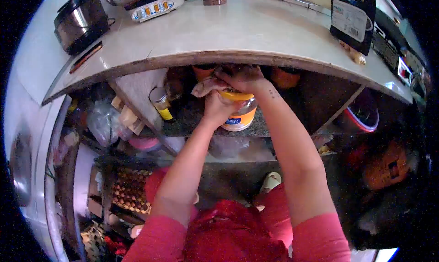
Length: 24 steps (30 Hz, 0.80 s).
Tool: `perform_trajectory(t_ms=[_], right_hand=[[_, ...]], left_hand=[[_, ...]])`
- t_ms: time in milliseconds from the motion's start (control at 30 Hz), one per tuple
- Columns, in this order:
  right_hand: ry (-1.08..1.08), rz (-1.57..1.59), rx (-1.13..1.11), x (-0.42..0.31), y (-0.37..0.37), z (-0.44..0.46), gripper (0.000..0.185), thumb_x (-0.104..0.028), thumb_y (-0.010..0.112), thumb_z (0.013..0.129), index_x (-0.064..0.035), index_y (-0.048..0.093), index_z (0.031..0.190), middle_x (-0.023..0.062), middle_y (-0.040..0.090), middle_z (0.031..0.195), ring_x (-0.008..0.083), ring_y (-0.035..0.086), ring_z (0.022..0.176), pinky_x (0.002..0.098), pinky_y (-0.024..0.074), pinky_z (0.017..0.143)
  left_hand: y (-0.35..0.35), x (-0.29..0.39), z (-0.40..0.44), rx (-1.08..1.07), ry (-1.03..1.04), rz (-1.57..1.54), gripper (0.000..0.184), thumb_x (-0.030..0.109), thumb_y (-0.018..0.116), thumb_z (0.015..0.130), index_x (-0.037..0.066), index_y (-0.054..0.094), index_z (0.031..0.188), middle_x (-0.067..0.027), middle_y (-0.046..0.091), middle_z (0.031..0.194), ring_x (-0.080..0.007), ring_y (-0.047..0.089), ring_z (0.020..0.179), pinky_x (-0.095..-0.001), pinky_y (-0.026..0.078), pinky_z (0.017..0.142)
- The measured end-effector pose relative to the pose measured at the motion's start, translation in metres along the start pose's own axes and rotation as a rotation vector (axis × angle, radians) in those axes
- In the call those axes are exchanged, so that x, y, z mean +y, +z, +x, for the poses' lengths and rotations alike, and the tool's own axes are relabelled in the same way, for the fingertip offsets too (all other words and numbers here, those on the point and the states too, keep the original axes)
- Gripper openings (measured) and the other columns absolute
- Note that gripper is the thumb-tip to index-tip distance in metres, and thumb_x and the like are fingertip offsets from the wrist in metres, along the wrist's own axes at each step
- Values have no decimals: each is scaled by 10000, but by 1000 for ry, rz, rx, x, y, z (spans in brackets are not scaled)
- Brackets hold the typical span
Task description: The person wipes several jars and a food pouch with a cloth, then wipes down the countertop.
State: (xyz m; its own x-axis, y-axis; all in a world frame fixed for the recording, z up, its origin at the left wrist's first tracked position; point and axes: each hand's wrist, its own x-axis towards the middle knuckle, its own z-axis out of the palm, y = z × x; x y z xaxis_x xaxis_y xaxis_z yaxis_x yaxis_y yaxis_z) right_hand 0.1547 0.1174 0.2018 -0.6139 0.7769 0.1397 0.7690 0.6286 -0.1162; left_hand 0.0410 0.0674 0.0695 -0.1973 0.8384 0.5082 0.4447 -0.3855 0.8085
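Note:
On the shelf under the counter stands a clear container (245, 119) with an orange band, a blue label and a yellow-orange handle. My left hand (219, 107) is closed around its left side, below the handle. Just above the container is my right hand (244, 79), closed on a pale, crumpled cloth (206, 86) that sticks out to the left over my left hand. Shadow hides part of my right fingers and the container's top.
A jar (160, 101) with a yellow label stands left on the shelf. The counter edge (196, 58) runs above my hands. On the counter are a dark cooker (82, 22), an appliance (157, 8) and a black packet (350, 20). Egg trays (130, 189) sit lower left.

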Motion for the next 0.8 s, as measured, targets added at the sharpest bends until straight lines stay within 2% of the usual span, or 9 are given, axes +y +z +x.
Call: perform_trajectory(t_ms=[167,267,400,467,500,600,633,733,800], right_hand=[[220,91,86,10,9,5,773,-697,301,866,-195,314,1454,99,322,1490,262,282,1385,409,241,1128],[222,-108,179,14,30,12,741,-663,312,880,-190,323,1449,117,317,1490,266,288,1383,409,237,1129],[145,-156,66,-7,26,-13,669,-583,334,905,-169,358,1430,150,324,1480,279,310,1371,410,234,1127],[79,-272,58,-23,17,-38,634,-524,355,920,-122,389,1409,163,357,1460,291,330,1360,419,238,1123],[114,-64,212,-27,26,-43,586,-438,403,927,-45,442,1361,162,428,1414,292,370,1333,428,255,1110],[50,-23,211,-32,44,-56,546,-376,458,916,2,489,1309,143,490,1364,296,419,1291,427,281,1095],[34,-28,291,-33,50,-64,522,-362,484,905,-19,508,1298,127,510,1345,294,446,1263,421,299,1083],[-91,22,613,-29,64,-74,523,-362,487,908,-16,506,1299,121,518,1337,295,452,1257,426,307,1077],[-36,-17,516,-23,64,-68,568,-412,498,900,-28,492,1318,132,512,1340,295,450,1262,441,290,1086]], left_hand=[[5,-6,6,62,79,-41,942,331,878,551,10,371,1277,-192,480,1224,-335,476,1157,-411,388,987],[13,-23,10,14,80,-153,937,311,873,565,12,363,1291,-182,475,1231,-324,471,1159,-410,381,996],[12,-45,6,-42,77,-184,918,278,853,615,24,339,1332,-166,436,1308,-297,437,1211,-402,361,1024],[7,-27,6,-126,93,-12,921,267,828,663,21,301,1376,-161,387,1377,-292,386,1267,-398,320,1066],[7,-26,7,-100,192,187,883,281,764,716,25,266,1399,-166,329,1415,-297,332,1303,-405,275,1087],[8,-47,10,3,482,788,774,321,575,875,36,163,1465,-180,157,1531,-312,170,1409,-425,142,1149],[15,-93,16,-99,481,1383,685,317,464,915,53,162,1471,-174,127,1544,-321,148,1420,-453,135,1148],[14,-93,13,-201,367,966,670,305,459,905,56,189,1465,-152,174,1536,-303,174,1414,-463,153,1141],[17,-96,25,-67,470,914,570,207,464,891,50,309,1417,-144,316,1475,-281,273,1375,-440,201,1131]])
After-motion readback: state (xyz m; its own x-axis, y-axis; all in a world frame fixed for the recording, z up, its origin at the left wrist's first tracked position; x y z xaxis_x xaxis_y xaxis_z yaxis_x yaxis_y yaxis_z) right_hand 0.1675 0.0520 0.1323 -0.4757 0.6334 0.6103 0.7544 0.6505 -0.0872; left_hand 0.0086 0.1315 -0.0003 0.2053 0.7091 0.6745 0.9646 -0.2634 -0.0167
